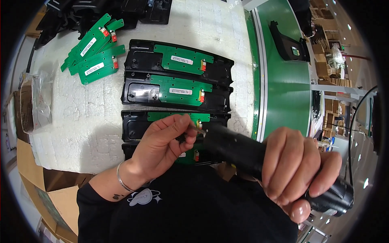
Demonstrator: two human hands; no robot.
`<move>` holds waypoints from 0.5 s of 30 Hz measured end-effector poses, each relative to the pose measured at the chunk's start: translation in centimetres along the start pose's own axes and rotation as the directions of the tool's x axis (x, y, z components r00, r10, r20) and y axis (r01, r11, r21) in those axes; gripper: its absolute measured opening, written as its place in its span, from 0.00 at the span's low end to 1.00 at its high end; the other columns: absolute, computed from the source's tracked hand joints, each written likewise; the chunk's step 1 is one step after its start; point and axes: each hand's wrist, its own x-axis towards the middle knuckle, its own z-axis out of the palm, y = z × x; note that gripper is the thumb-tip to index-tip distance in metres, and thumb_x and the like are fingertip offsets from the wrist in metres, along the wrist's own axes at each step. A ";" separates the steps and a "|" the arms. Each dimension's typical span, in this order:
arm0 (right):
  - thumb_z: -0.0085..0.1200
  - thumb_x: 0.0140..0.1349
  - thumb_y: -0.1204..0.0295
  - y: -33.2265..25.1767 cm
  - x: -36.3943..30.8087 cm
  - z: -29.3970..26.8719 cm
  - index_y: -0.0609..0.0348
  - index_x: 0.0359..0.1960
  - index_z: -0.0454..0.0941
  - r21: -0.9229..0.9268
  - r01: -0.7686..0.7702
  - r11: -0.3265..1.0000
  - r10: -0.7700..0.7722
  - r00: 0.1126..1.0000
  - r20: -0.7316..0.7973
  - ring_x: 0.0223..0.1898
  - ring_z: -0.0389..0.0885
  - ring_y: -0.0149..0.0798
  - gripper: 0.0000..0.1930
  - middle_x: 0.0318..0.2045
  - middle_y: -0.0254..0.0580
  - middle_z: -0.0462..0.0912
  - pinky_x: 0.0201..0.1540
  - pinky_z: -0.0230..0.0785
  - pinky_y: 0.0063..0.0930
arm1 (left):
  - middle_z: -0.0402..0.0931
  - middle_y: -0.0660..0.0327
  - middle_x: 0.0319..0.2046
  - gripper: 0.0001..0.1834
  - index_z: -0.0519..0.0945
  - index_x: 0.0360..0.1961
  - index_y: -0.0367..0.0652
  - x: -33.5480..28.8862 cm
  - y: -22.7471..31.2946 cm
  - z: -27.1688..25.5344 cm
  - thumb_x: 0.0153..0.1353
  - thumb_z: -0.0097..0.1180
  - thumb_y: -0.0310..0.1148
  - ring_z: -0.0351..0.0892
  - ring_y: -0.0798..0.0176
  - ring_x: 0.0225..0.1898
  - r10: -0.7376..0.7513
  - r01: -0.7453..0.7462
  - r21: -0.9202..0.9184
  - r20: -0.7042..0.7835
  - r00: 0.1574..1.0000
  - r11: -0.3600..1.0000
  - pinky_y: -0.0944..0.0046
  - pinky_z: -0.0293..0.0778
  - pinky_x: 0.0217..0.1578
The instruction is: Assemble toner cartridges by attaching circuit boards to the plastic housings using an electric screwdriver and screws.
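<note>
My right hand [298, 166] is wrapped round a black electric screwdriver [235, 149], whose bit points left. My left hand [160, 141] is closed, with thumb and forefinger pinched at the tip of the bit. Small dark pieces that look like screws [181, 138] show between its curled fingers. Beneath the hands lie two black plastic housings, the nearer one mostly covered; the other housing [134, 126] carries a green circuit board [162, 117]. Beyond them are two more housings with a middle board [181, 92] and a far board [182, 60], each bearing a white label and a red-and-white connector.
Loose green circuit boards [94, 54] lie overlapped at the far left of the white foam surface [93, 121]. Black plastic parts [95, 10] are heaped behind them. On the right runs a green conveyor belt [279, 93] carrying another black housing [285, 44]. Cardboard boxes [60, 198] stand at lower left.
</note>
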 end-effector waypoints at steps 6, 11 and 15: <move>0.44 0.42 0.73 4.8 0.2 0.7 0.58 0.36 0.63 -0.145 -0.269 0.952 0.190 0.892 -0.409 0.13 0.57 0.28 0.15 0.12 0.30 0.60 0.20 0.54 0.24 | 0.69 0.51 0.48 0.18 0.67 0.50 0.34 -0.2 -0.2 1.7 0.65 0.38 0.35 0.70 0.59 0.49 -0.099 0.108 0.087 -0.095 0.991 0.990 0.64 0.66 0.51; 0.41 0.41 0.74 6.3 0.3 0.0 0.59 0.34 0.64 -0.125 -0.307 0.943 0.228 0.875 -0.428 0.13 0.56 0.27 0.14 0.13 0.31 0.61 0.20 0.54 0.24 | 0.74 0.52 0.42 0.17 0.67 0.51 0.35 -0.9 0.2 0.7 0.66 0.36 0.33 0.74 0.58 0.45 -0.179 0.188 0.273 -0.060 0.982 0.943 0.64 0.71 0.47; 0.39 0.41 0.76 6.5 0.7 0.0 0.60 0.33 0.63 -0.117 -0.386 0.915 0.301 0.845 -0.442 0.13 0.56 0.27 0.13 0.13 0.33 0.62 0.19 0.54 0.24 | 0.76 0.55 0.36 0.12 0.70 0.43 0.38 -1.3 0.4 0.8 0.65 0.38 0.34 0.76 0.61 0.41 -0.117 0.133 0.298 -0.069 0.991 0.945 0.68 0.72 0.40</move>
